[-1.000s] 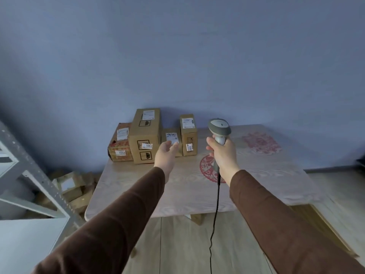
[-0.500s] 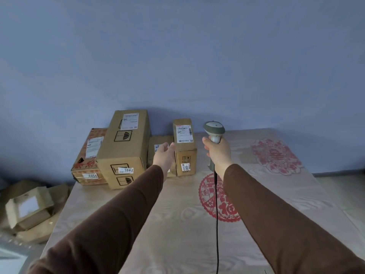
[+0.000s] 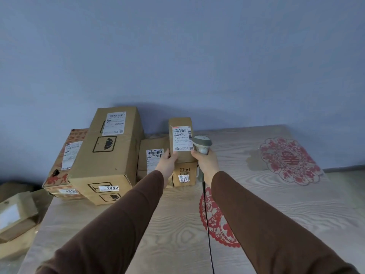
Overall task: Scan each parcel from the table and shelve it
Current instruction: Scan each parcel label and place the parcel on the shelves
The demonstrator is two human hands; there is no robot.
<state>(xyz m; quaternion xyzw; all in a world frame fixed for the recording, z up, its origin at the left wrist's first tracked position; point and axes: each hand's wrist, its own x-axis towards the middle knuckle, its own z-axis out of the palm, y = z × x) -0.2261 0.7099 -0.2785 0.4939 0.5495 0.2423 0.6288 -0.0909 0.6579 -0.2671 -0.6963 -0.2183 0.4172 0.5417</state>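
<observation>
The table (image 3: 276, 224) spreads out under my arms, pale wood grain with two red paper-cut designs on it, one by my right forearm and one far to the right; at its back left edge, against the blue wall, stand four parcels; the big box (image 3: 107, 155) is the largest, lying lengthwise with umbrella marks and a tag reading 1042; pressed against its left side is a lower box with red print (image 3: 65, 161), tagged 4068; to its right sits a small box (image 3: 152, 155) with a white label, partly hidden behind my left hand; right of that stands the tall narrow parcel (image 3: 182, 143), upright, a shipping label on its top face and a small tag low on its front; all the boxes are closed, so I cannot tell what is in them; more cardboard boxes (image 3: 15, 216) lie on the floor past the table's left edge.

Both my arms reach forward in brown sleeves; my left hand (image 3: 166, 162) grips the tall narrow parcel at its left edge, thumb on the label face; my right hand (image 3: 206, 163) is wrapped around the handle of the scanner (image 3: 202, 144), its grey head just beside the parcel's right side, its black cable hanging down toward me.
</observation>
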